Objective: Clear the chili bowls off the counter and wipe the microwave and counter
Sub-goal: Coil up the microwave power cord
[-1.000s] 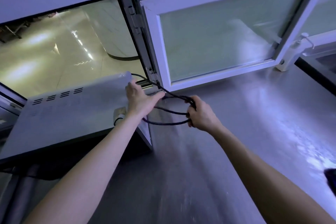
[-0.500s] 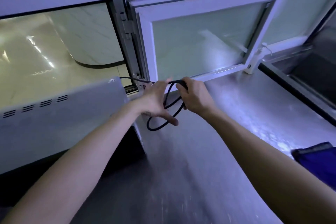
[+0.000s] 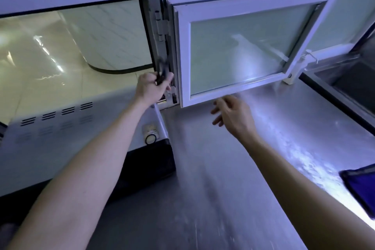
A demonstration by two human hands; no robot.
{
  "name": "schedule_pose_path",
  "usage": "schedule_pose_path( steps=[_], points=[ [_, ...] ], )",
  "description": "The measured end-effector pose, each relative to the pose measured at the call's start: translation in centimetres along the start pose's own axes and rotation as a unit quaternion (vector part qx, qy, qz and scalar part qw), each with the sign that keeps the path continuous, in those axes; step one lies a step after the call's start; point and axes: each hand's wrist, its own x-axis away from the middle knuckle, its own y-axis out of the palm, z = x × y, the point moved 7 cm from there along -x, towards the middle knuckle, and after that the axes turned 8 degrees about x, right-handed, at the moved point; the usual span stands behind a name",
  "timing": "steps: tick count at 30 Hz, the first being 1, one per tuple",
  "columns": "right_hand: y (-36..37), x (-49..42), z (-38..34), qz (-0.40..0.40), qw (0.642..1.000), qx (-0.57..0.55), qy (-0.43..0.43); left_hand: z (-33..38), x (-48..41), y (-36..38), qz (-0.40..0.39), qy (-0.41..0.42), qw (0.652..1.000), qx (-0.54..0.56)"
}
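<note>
Our left hand [image 3: 150, 89] grips the bunched black power cord [image 3: 161, 71]; our right hand [image 3: 235, 116], fingers slack, has released it above the steel counter [image 3: 223, 172].

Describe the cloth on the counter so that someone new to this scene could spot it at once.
Start at the long steel counter that runs rightward from the white microwave. Follow it to the picture's right edge, nearer the camera than the open window. There lies the cloth, partly cut off by the frame: it is the only deep blue, dark-edged thing on the grey metal.
</note>
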Motion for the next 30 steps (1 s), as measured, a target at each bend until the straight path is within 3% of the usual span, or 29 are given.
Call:
schedule_pose_path(
  steps=[2, 4, 9, 12, 20, 25, 28, 30],
  points=[
    [2.9, 1.5, 1.1, -0.041, 0.997, 0.067, -0.014, -2.9, 0.8, -2.0, 0.079, -0.11, 0.97, 0.2],
    [6.5, 2.8, 0.7, -0.095, 0.989, 0.106, -0.028, -5.5, 1.8, -2.5, 0.119, -0.193, 0.899, 0.374],
    [12.6, 3.9, -3.1, -0.124, 0.975, 0.182, -0.043, -8.9, 4.4, -3.1, 0.187, -0.252, 0.76, 0.569],
    [14.4, 3.7, -3.8, -0.147, 0.961, 0.229, -0.043, -9.2, 4.4, -3.3, 0.202, -0.251, 0.786, 0.527],
    [14.0, 2.7, -3.8, -0.132, 0.969, 0.199, -0.059, -9.7, 3.5, -2.8, 0.211, -0.227, 0.854, 0.417],
    [14.1, 2.7, -3.3, -0.139, 0.971, 0.191, -0.033, -9.8, 3.6, -2.9, 0.225, -0.215, 0.858, 0.408],
    [12.5, 2.4, -0.8, -0.153, 0.982, 0.102, 0.035, -9.5, 3.8, -2.8, 0.209, -0.224, 0.876, 0.371],
    [10.0, 1.9, 1.1, -0.129, 0.988, -0.007, 0.083, -8.5, 3.9, -2.9, 0.192, -0.209, 0.923, 0.259]
  ],
)
